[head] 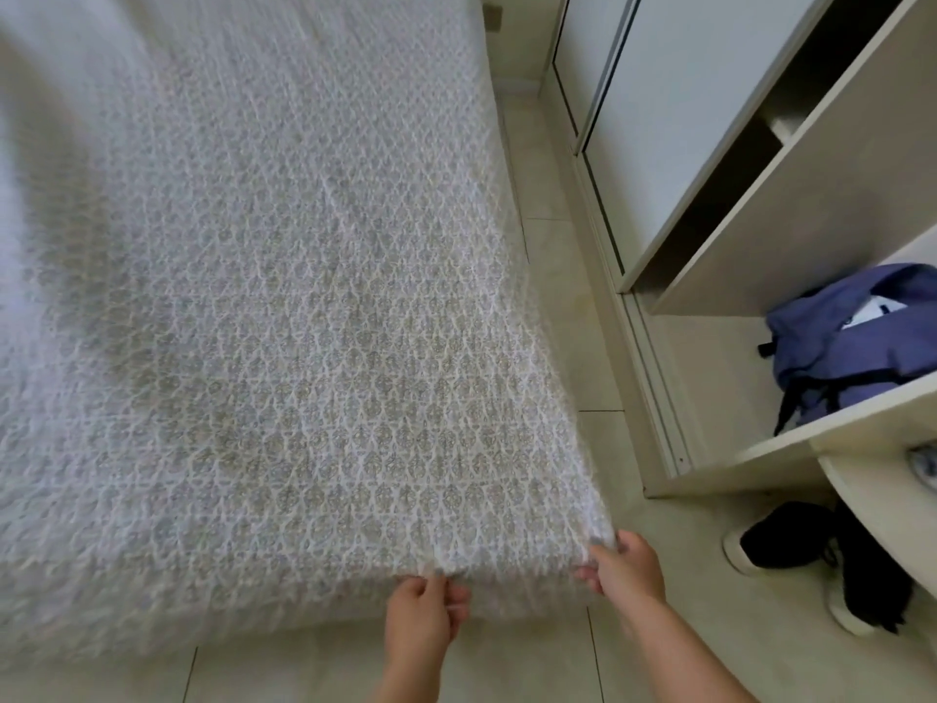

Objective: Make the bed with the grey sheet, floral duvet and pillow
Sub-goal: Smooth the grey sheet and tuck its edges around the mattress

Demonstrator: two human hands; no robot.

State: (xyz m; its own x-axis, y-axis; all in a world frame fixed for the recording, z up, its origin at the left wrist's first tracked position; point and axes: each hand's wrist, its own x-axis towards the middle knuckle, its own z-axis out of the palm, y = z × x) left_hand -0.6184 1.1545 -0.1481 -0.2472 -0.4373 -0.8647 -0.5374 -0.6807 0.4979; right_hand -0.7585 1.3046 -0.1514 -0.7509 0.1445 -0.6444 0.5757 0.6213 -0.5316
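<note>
The floral duvet point(284, 307), white with a small grey and beige leaf print, lies spread over the bed and looks blurred with motion. Its near edge hangs over the foot of the bed. My left hand point(423, 613) pinches that edge from below, a little left of the corner. At the near right corner of the duvet my right hand point(621, 563) grips the fabric. At the far left a plain white stretch of bedding point(45, 58) shows. No grey sheet or pillow can be made out.
A narrow strip of beige tiled floor point(552, 195) runs between the bed and a wardrobe point(659, 119) on the right. Its open shelf holds a blue backpack point(857, 342). Black and white shoes point(796, 550) stand on the floor beside my right arm.
</note>
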